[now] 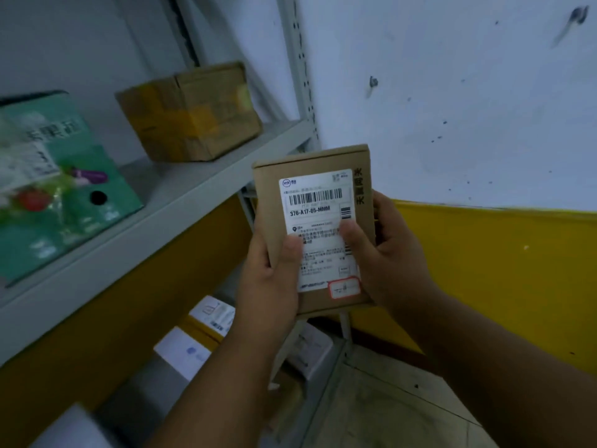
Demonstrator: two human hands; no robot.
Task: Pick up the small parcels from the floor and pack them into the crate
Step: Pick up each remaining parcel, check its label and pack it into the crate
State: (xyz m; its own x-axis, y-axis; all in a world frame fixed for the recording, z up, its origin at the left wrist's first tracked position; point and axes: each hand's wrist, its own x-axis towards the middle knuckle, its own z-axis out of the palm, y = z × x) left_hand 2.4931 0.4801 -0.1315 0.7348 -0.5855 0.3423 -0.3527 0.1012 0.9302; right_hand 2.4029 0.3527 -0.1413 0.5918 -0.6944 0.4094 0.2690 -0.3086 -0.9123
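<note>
I hold a small flat brown cardboard parcel (315,189) upright in front of me, with a white shipping label and barcode facing me. My left hand (271,270) grips its lower left edge, thumb laid across the label. My right hand (391,250) grips the right edge, thumb on the label too. A small red-bordered sticker sits at the label's lower right corner. No crate is in view.
A grey metal shelf (181,202) runs along the left, carrying a brown carton (190,114) and a green printed box (61,185). White parcels (193,337) lie on a lower level below my hands. A white and yellow wall (484,247) stands on the right, above the grey floor (387,405).
</note>
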